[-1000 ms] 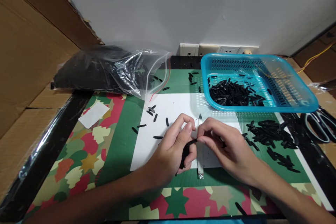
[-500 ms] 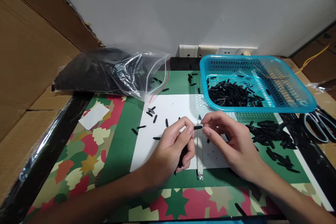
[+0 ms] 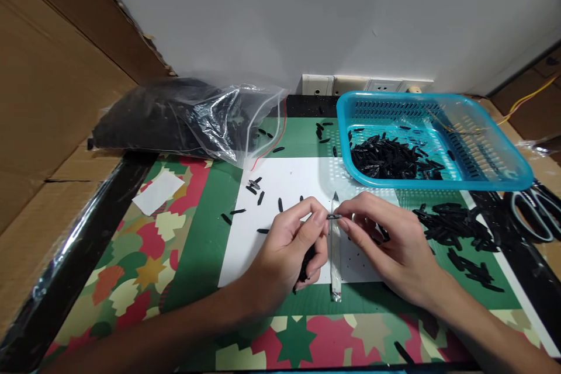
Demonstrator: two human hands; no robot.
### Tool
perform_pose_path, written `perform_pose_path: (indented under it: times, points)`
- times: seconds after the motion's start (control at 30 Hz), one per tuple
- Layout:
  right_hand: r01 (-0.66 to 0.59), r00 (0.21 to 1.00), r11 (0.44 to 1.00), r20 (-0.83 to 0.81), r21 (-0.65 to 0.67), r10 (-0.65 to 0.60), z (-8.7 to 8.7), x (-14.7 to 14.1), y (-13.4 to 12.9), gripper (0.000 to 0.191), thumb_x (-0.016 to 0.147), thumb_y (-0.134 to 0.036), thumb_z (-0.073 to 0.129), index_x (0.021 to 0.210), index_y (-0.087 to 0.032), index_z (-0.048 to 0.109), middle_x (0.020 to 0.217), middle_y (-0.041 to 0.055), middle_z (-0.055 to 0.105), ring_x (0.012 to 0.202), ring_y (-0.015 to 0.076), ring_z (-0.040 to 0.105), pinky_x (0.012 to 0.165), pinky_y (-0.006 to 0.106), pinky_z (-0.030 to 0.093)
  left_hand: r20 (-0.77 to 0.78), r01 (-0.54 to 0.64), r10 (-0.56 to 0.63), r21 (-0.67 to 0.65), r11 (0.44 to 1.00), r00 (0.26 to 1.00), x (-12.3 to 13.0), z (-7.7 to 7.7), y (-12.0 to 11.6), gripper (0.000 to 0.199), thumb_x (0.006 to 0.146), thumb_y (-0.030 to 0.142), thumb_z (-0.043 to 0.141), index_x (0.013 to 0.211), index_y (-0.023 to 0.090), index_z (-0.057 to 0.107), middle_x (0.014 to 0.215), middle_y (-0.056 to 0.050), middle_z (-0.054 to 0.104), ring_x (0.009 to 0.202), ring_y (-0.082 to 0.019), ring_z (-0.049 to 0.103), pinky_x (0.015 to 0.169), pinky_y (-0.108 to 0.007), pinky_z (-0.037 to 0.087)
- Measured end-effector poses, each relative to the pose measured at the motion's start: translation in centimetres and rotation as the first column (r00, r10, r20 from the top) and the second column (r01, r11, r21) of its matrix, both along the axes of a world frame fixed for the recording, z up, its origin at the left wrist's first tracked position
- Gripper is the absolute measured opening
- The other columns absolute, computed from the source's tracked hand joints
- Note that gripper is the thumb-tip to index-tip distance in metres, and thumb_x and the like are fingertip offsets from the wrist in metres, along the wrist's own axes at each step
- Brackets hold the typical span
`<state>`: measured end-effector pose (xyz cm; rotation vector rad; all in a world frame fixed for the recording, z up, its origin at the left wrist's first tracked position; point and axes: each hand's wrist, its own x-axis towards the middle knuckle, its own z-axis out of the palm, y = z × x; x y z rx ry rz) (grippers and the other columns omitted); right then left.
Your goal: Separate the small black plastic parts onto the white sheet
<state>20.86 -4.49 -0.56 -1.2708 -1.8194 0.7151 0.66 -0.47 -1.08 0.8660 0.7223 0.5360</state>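
Between my two hands is a small, slim black piece [image 3: 333,217], its upper face now showing a pale outline. My left hand [image 3: 298,242] pinches its left end with thumb and forefinger. Several more black pieces [image 3: 307,263] are tucked under that hand's curled fingers. At the piece's right end, the thumb and forefinger of my right hand [image 3: 385,234] are closed on the tip. Below lies a pale, narrow craft knife or pen-like tool [image 3: 335,263], pointed end away from me, on a white sheet [image 3: 245,257]. Several loose black pieces [image 3: 261,198] are scattered on the sheet.
A blue plastic basket [image 3: 482,182] at the back right holds a heap of black pieces. More black pieces [image 3: 460,225] lie by my right hand, near scissors [image 3: 530,216]. A clear zip bag [image 3: 175,117] of black contents rests at the back left. Cardboard [image 3: 52,70] stands left.
The held black piece has turned, so a pale-lined face shows instead of a plain dark one. My right hand has shifted slightly down and right; my left hand keeps its pinch.
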Motion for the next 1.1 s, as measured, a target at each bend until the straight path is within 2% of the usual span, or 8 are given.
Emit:
perform_pose_path:
  times: [0.17, 0.27, 0.57, 0.83, 0.93, 1.0, 1.1]
  points:
    - [-0.028, 1.0, 0.998, 0.016, 0.059, 0.027, -0.2, 0.1, 0.2, 0.011, 0.11, -0.014, 0.059, 0.113, -0.02, 0.068, 0.092, 0.0015, 0.069, 0.075, 0.0132, 0.062, 0.069, 0.025, 0.047, -0.027, -0.023, 0.023, -0.014, 1.0, 0.999, -0.1, 0.1, -0.1, 0.038, 0.108, 0.057, 0.056, 0.093, 0.023, 0.053, 0.05, 0.01, 0.047, 0.035, -0.005, 0.035, 0.035, -0.013, 0.029]
    - [-0.042, 0.999, 0.995, 0.009, 0.085, 0.041, -0.2, 0.0, 0.3, 0.013, 0.111, -0.013, 0.057, 0.113, -0.02, 0.068, 0.09, 0.001, 0.068, 0.075, 0.0133, 0.062, 0.069, 0.025, 0.047, -0.023, -0.023, 0.022, -0.029, 0.999, 0.999, -0.2, 0.1, 0.0, 0.04, 0.107, 0.06, 0.057, 0.092, 0.022, 0.053, 0.049, 0.011, 0.046, 0.034, -0.004, 0.031, 0.035, -0.012, 0.027]
    - [-0.042, 0.999, 0.996, 0.01, 0.073, 0.041, -0.5, -0.2, 0.1, 0.014, 0.111, -0.017, 0.055, 0.108, -0.02, 0.068, 0.086, 0.0018, 0.068, 0.073, 0.0152, 0.062, 0.068, 0.027, 0.047, -0.063, -0.013, 0.012, -0.026, 1.0, 0.998, -0.1, 0.3, 0.1, 0.05, 0.102, 0.066, 0.061, 0.081, 0.022, 0.051, 0.047, 0.01, 0.041, 0.033, -0.005, 0.031, 0.034, -0.013, 0.024]
    - [-0.083, 0.976, 0.975, 0.216, 0.205, 0.038, -1.1, -0.6, 0.5, 0.016, 0.11, -0.017, 0.051, 0.104, -0.02, 0.066, 0.081, 0.0025, 0.067, 0.065, 0.0158, 0.063, 0.061, 0.027, 0.044, -0.083, -0.015, 0.012, -0.034, 0.999, 0.996, -0.2, -0.2, 0.4, 0.058, 0.097, 0.074, 0.062, 0.078, 0.022, 0.047, 0.05, 0.01, 0.041, 0.034, -0.004, 0.028, 0.034, -0.014, 0.021]
    - [-0.094, 0.969, 0.936, 0.247, 0.34, 0.008, -2.3, -1.2, 1.0, 0.018, 0.108, -0.014, 0.048, 0.101, -0.021, 0.063, 0.077, 0.0021, 0.066, 0.062, 0.0164, 0.066, 0.057, 0.026, 0.045, -0.097, -0.039, 0.036, -0.029, 0.999, 0.995, -0.3, -1.4, 0.4, 0.061, 0.092, 0.08, 0.065, 0.078, 0.023, 0.046, 0.05, 0.011, 0.041, 0.032, -0.004, 0.022, 0.033, -0.016, 0.016]
    - [-0.075, 0.966, 0.876, 0.252, 0.477, -0.054, -3.7, -1.5, 1.6, 0.019, 0.106, -0.014, 0.047, 0.098, -0.022, 0.061, 0.071, 0.0006, 0.066, 0.055, 0.0157, 0.066, 0.051, 0.026, 0.043, -0.084, -0.032, 0.031, -0.001, 1.0, 0.996, -0.3, -2.5, 0.8, 0.067, 0.085, 0.087, 0.066, 0.074, 0.025, 0.043, 0.047, 0.011, 0.036, 0.032, -0.005, 0.021, 0.034, -0.019, 0.015]
    - [-0.061, 0.942, 0.783, 0.294, 0.619, -0.159, -5.8, -1.8, 2.7, 0.018, 0.104, -0.014, 0.051, 0.092, -0.024, 0.06, 0.062, -0.003, 0.063, 0.044, 0.0141, 0.063, 0.043, 0.028, 0.038, -0.099, -0.075, 0.097, 0.204, 0.976, 0.99, -0.4, -3.7, 1.8, 0.074, 0.08, 0.091, 0.068, 0.064, 0.022, 0.044, 0.052, 0.006, 0.037, 0.048, -0.009, 0.032, 0.045, -0.02, 0.022]
